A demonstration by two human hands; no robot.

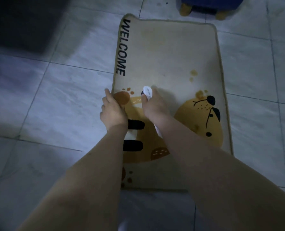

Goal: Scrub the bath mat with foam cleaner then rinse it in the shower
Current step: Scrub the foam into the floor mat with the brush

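Head view, looking down on a pale tiled floor (pixel 55 100) where the bath mat (pixel 171 60) lies flat, cream with "WELCOME" printed along one long edge and a yellow cartoon dog on the half nearest the person. The right hand (pixel 155 107) is wrapped around a white foam cleaner bottle (pixel 148 93), fingers curled about its body, with the rounded white top and a small dark nozzle poking out just beyond the knuckles, held over the mat's middle. A bit of the bottle's white base shows below the wrist. The left hand (pixel 112 110) sits just beside the right one, at the mat's lettered edge; its fingers lie along that edge, touching it, but whether they pinch the border or only press on it cannot be told. Well beyond both hands, past the mat's far end, stands a dark blue stool (pixel 210 5) with tan feet.
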